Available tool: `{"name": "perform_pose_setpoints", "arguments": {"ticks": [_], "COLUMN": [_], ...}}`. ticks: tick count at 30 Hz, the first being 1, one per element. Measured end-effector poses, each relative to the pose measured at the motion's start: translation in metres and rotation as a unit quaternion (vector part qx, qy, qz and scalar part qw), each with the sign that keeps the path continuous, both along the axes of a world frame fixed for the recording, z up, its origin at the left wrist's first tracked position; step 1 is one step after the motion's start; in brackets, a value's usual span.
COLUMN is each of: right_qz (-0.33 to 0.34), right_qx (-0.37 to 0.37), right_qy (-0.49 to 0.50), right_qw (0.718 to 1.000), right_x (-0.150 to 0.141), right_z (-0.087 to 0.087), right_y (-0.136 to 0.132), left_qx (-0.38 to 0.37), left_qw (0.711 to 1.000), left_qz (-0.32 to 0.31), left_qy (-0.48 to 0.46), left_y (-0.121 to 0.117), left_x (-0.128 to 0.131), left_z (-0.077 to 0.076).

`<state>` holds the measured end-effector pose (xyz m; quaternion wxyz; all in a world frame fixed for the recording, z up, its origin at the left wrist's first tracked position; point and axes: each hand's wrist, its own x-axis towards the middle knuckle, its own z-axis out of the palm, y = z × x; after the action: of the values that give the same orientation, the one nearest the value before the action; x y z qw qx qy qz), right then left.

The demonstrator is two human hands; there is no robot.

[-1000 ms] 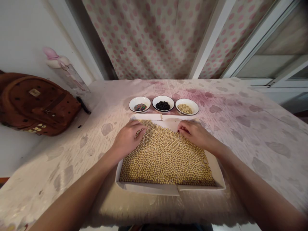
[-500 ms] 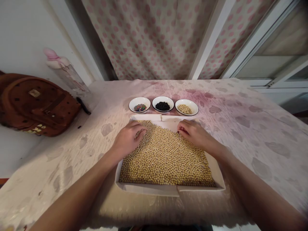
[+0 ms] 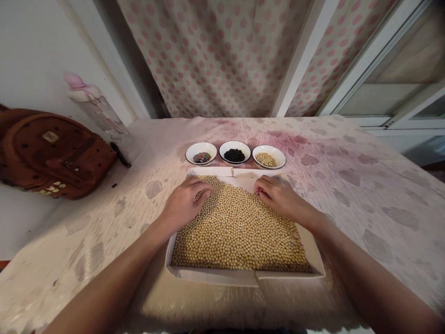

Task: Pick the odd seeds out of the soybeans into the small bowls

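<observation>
A shallow white box (image 3: 215,276) lies before me, spread with round yellow soybeans (image 3: 239,227). Over its left wall rests my left hand (image 3: 186,199), fingers loosely curled; beans show through the gap between thumb and forefinger, and nothing is visible in its grasp. At the back right of the box, my right hand (image 3: 276,195) has its fingers bent in and pressed together at the edge of the beans. Whatever may be between those fingertips is hidden.
Behind the box stand three white bowls: one with small multicoloured pieces (image 3: 202,157), one with black beans (image 3: 234,155), one with pale beans (image 3: 266,159). A brown backpack (image 3: 59,153), a clear bottle (image 3: 100,111) and a black object (image 3: 120,155) are at the left.
My right hand has shifted slightly to the left, its fingers drawn closer together. My left hand stays where it was. The whole view has tipped a little.
</observation>
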<state>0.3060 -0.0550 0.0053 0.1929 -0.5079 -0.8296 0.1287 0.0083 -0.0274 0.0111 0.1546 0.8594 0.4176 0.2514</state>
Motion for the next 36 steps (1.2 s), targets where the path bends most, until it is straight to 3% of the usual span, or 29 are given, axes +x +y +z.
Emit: {"name": "perform_pose_setpoints", "arguments": {"ticks": [5,11,14,20,27,29,32,36], "right_qz": [-0.018,-0.168,-0.209,-0.233,-0.206,-0.179,-0.101,-0.026], "right_qx": [0.026,0.17,0.182,0.148,0.182,0.147,0.023,-0.097], "right_qy": [0.05,0.109,0.125,0.137,0.095,0.095,0.091,0.065], "right_qw": [0.998,0.965,0.953,0.951,0.957,0.968,0.99,0.993], "right_x": [0.007,0.031,0.041,0.045,0.034,0.026,0.012,0.001], "right_z": [0.0,-0.002,-0.01,-0.019,-0.006,-0.001,0.003,0.002], "right_y": [0.008,0.029,0.04,0.048,0.034,0.025,0.012,0.003], "left_qx": [0.004,0.005,0.0,-0.001,-0.001,-0.002,-0.001,0.0], "left_qw": [1.0,1.0,1.0,1.0,1.0,1.0,1.0,1.0], "left_qz": [0.003,0.001,0.001,0.002,0.0,0.0,-0.002,-0.001], "left_qy": [-0.002,-0.004,0.006,0.011,0.006,0.004,0.005,0.012], "left_y": [0.0,0.0,0.0,0.0,0.0,0.0,0.0,0.0], "left_x": [0.0,0.0,0.0,0.0,0.0,0.0,0.0,0.0], "left_z": [-0.001,-0.002,0.0,0.0,0.0,0.0,0.0,-0.001]}}
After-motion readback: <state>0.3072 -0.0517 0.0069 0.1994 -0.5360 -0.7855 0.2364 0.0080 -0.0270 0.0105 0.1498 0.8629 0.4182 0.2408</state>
